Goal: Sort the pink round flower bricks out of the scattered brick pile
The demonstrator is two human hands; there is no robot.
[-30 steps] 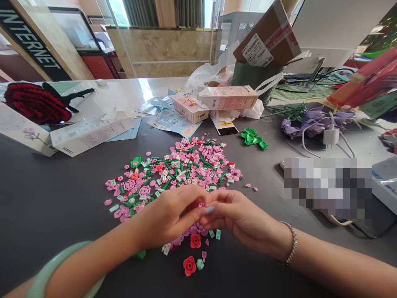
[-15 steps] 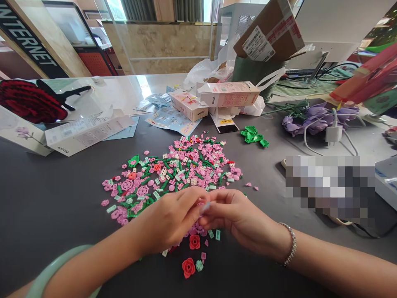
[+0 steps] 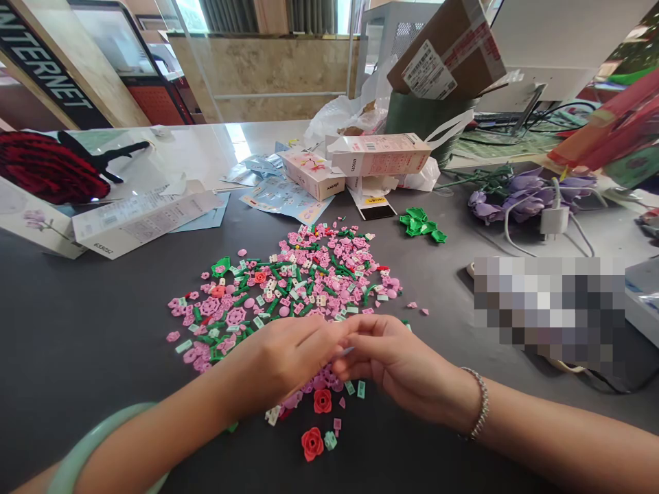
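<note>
My left hand (image 3: 293,360) and my right hand (image 3: 394,360) meet fingertip to fingertip over the front of a pile of small toy building bricks (image 3: 329,274). Both are closed in a pinch, and what lies between the fingers is hidden. Pink, green, white and pale mint pieces make up the spread-out pile. Just below the hands lies a red flower piece (image 3: 322,401). Nearer to me sit a second red flower piece (image 3: 311,444) and a mint piece (image 3: 330,440), side by side, with a small pink piece (image 3: 337,425) above them.
White boxes (image 3: 144,216) stand at the left, and pink boxes (image 3: 384,154) lie beyond the pile beside blue plastic packets (image 3: 285,199). Green leaf pieces (image 3: 422,225) lie right of them. Purple flowers (image 3: 525,195) and a white charger (image 3: 555,223) are farther right.
My left hand has rolled slightly, so its back now covers more of the fingertips. The right hand stays almost where it was, and the loose bricks have not visibly moved.
</note>
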